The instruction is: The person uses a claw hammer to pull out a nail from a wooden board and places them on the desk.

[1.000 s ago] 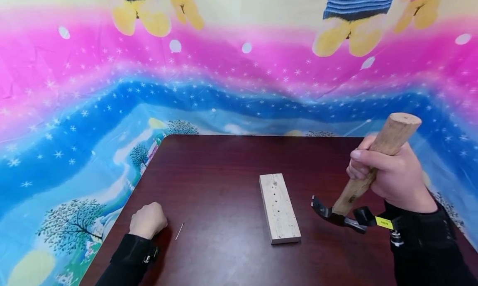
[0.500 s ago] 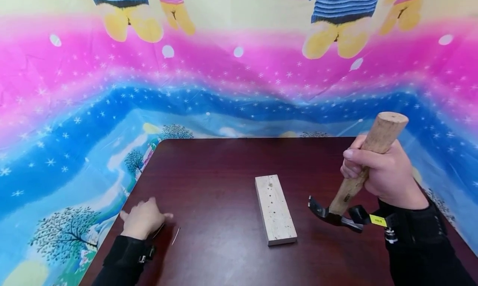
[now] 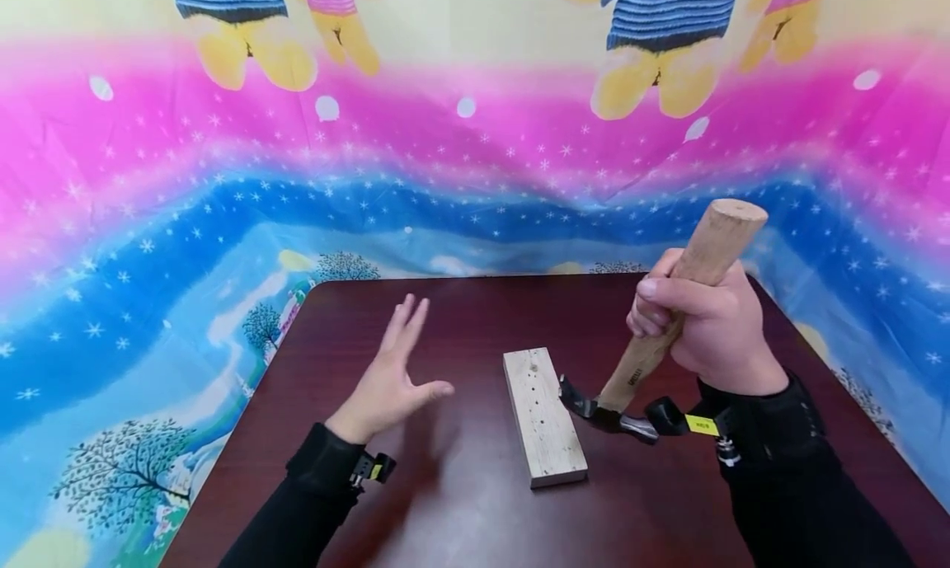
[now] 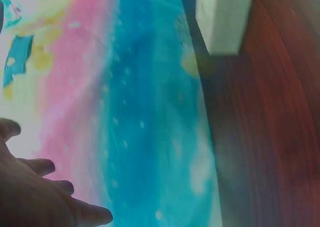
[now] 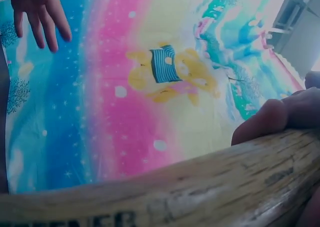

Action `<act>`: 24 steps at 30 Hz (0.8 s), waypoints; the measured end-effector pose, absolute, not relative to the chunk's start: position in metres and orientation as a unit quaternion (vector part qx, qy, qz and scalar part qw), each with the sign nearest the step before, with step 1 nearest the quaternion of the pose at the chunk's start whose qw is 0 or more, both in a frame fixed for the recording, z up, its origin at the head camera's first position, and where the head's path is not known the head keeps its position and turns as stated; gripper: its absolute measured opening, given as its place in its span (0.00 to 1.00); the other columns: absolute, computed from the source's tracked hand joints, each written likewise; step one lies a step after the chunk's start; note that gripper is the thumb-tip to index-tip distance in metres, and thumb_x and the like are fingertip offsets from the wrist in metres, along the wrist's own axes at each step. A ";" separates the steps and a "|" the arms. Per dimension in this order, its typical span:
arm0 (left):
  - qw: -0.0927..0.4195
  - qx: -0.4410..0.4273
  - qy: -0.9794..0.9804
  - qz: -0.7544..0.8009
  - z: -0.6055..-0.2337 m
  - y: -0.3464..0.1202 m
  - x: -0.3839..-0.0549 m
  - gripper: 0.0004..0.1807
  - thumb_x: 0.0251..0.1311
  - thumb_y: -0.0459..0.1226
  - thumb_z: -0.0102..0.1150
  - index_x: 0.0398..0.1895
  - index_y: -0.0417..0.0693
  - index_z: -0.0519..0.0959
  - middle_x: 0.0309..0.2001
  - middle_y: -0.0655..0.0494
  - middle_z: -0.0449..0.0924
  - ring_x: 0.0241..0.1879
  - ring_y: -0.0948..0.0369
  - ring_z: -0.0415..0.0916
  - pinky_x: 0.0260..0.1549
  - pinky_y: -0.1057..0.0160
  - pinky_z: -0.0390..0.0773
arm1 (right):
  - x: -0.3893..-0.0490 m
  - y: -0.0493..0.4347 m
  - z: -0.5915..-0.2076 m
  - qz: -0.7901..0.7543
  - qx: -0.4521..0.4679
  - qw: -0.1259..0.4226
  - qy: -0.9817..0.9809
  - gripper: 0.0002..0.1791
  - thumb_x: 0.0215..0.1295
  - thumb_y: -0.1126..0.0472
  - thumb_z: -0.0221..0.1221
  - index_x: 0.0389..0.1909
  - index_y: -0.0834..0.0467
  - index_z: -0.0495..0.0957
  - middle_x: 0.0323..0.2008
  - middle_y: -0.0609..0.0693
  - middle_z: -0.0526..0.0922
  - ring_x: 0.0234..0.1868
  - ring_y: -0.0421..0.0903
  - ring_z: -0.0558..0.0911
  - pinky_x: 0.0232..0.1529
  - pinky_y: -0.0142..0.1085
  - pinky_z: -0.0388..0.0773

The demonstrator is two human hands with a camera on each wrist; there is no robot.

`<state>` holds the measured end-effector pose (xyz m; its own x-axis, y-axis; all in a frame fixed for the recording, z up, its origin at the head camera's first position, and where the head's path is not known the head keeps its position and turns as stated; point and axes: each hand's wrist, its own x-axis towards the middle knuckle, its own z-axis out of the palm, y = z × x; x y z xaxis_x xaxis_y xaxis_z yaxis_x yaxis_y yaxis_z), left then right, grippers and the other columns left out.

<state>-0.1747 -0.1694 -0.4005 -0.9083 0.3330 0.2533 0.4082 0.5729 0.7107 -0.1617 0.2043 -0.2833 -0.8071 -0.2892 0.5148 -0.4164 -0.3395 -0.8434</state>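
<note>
My right hand (image 3: pixel 716 329) grips a claw hammer (image 3: pixel 634 372) by its wooden handle, the black head hanging downward and the butt end pointing up. In the head view the claw overlaps the right edge of a pale wooden block (image 3: pixel 552 444), which lies lengthwise on the table with several small dark holes along its top. Left of the block, my left hand (image 3: pixel 382 391) is raised over the table, fingers extended and thumb spread toward the block. In the right wrist view the hammer handle (image 5: pixel 200 192) runs across the bottom, with fingers wrapped on it.
The dark red-brown table (image 3: pixel 445 321) has a far edge against a patterned cloth backdrop (image 3: pixel 460 172) in pink and blue. Black wrist cameras are strapped on both sleeves (image 3: pixel 312 502). The spot where a nail lay is covered by the left forearm.
My left hand has risen from beside the nail at the left, unfolded from a fist, and moved right. My right hand has carried the hammer left, closer to the block.
</note>
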 end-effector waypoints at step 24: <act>0.030 -0.378 -0.807 -0.453 -0.386 -0.013 -0.155 0.31 0.70 0.29 0.69 0.75 0.50 0.76 0.54 0.48 0.92 0.53 0.56 0.93 0.50 0.74 0.87 | -0.167 0.169 -0.287 0.754 0.371 -0.006 -0.542 0.20 0.77 0.79 0.50 0.34 0.53 0.81 0.23 0.51 0.71 0.23 0.50 0.69 0.30 0.48 0.72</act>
